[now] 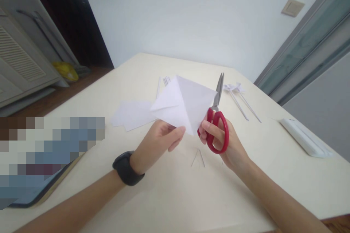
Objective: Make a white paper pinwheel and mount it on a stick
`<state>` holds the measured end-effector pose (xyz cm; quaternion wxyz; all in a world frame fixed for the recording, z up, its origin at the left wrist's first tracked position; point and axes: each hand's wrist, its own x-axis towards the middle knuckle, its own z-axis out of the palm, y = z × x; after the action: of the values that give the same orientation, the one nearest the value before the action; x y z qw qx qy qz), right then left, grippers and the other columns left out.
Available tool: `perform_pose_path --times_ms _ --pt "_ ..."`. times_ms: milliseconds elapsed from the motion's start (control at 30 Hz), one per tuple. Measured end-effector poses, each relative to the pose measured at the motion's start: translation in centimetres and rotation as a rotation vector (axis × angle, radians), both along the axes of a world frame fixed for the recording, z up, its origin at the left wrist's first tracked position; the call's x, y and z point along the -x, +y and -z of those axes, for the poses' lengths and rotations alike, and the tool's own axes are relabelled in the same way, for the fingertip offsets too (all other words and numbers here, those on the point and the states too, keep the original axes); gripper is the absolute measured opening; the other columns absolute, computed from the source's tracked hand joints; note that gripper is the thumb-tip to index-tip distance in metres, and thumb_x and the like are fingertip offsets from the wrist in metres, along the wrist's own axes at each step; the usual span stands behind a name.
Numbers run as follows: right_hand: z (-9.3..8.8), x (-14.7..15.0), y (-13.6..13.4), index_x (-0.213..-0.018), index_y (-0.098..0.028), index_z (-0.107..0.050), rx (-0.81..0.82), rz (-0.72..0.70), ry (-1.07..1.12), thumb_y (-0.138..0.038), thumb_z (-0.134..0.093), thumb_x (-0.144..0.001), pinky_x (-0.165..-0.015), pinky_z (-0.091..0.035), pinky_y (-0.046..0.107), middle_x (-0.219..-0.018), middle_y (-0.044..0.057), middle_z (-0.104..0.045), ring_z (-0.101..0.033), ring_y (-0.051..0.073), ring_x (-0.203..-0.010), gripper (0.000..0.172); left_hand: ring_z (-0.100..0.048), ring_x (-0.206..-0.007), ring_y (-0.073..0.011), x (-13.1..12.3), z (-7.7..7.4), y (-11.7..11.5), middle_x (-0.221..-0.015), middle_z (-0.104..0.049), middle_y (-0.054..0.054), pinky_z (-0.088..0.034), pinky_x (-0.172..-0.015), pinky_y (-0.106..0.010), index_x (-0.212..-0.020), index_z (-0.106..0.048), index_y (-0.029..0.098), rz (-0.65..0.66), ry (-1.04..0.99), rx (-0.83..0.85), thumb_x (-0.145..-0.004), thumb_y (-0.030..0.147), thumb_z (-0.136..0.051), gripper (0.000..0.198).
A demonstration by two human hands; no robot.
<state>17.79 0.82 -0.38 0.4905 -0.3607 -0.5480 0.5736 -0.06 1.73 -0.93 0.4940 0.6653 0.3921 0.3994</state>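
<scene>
My left hand (158, 142), with a black watch on its wrist, pinches the near edge of a white creased paper square (184, 103) and holds it up over the cream table (164, 196). My right hand (221, 140) grips red-handled scissors (217, 120); their steel blades point up and away, right beside the paper's right corner. Both hands are closed around what they hold.
Loose white sheets (131, 114) lie on the table behind my left hand. Two thin white sticks with paper tops (240, 98) lie at the back right. A white flat object (303, 136) rests at the right edge. Two small pins (199, 157) lie below my hands.
</scene>
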Motion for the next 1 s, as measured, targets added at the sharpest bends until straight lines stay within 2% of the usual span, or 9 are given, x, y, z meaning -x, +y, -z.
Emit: perform_pose_path --times_ms 167,267,367,467,600,800,1000 --pt "0.3 0.2 -0.4 -0.077 -0.019 -0.049 0.037 -0.137 0.048 -0.05 -0.049 -0.084 -0.053 -0.037 0.024 -0.068 -0.001 -0.049 -0.045 0.011 -0.057 0.032 -0.029 -0.042 -0.0101 1.0 0.0 0.7 -0.04 -0.027 0.005 -0.024 -0.049 -0.028 -0.039 -0.031 0.019 -0.186 -0.108 -0.106 -0.086 0.025 -0.046 0.05" --pt "0.9 0.0 -0.6 -0.082 -0.019 -0.051 0.051 -0.209 0.013 -0.06 -0.033 -0.086 -0.058 -0.041 0.026 -0.072 0.002 -0.052 -0.048 0.013 -0.062 0.045 -0.028 -0.041 -0.0099 1.2 -0.1 0.8 -0.04 -0.025 0.005 -0.022 -0.048 -0.029 -0.039 -0.029 0.019 -0.251 -0.184 -0.154 -0.084 0.023 -0.048 0.049" --pt "1.3 -0.5 -0.8 -0.086 -0.018 -0.054 0.034 -0.333 -0.081 -0.063 -0.025 -0.087 -0.064 -0.043 0.029 -0.077 0.005 -0.054 -0.051 0.015 -0.068 0.053 -0.028 -0.041 -0.0097 1.3 -0.3 0.8 -0.041 -0.025 0.005 -0.022 -0.047 -0.028 -0.04 -0.029 0.018 -0.296 -0.237 -0.189 -0.083 0.02 -0.048 0.047" --pt "1.2 -0.6 -1.0 -0.091 -0.017 -0.055 0.027 -0.445 -0.179 -0.058 -0.03 -0.089 -0.07 -0.043 0.03 -0.083 0.006 -0.056 -0.052 0.015 -0.075 0.048 -0.029 -0.041 -0.0096 1.3 -0.5 0.9 -0.041 -0.024 0.005 -0.022 -0.046 -0.028 -0.04 -0.03 0.018 -0.322 -0.252 -0.208 -0.083 0.02 -0.048 0.047" --pt "0.3 0.1 -1.6 -0.091 -0.017 -0.056 0.071 -0.521 -0.183 -0.051 -0.043 -0.088 -0.077 -0.044 0.031 -0.09 0.006 -0.058 -0.055 0.015 -0.08 0.036 -0.028 -0.04 -0.0092 1.3 -0.5 0.8 -0.039 -0.027 0.005 -0.022 -0.045 -0.027 -0.039 -0.03 0.019 -0.309 -0.18 -0.186 -0.081 0.022 -0.049 0.046" --pt "-0.3 0.9 -1.8 -0.086 -0.018 -0.052 0.189 -0.491 -0.118 -0.048 -0.05 -0.085 -0.081 -0.045 0.034 -0.093 0.006 -0.059 -0.058 0.016 -0.084 0.03 -0.033 -0.04 -0.01 0.7 -1.0 0.1 -0.039 -0.032 0.004 -0.027 -0.046 -0.027 -0.04 -0.033 0.02 -0.253 -0.043 -0.113 -0.079 0.026 -0.051 0.044" --pt "0.2 0.9 -1.8 -0.088 -0.018 -0.053 0.165 -0.479 -0.141 -0.05 -0.047 -0.086 -0.08 -0.043 0.034 -0.095 0.007 -0.06 -0.058 0.017 -0.084 0.033 -0.034 -0.039 -0.0104 0.8 -1.0 0.1 -0.038 -0.032 0.003 -0.029 -0.047 -0.027 -0.039 -0.032 0.02 -0.21 -0.037 -0.093 -0.081 0.028 -0.047 0.045"
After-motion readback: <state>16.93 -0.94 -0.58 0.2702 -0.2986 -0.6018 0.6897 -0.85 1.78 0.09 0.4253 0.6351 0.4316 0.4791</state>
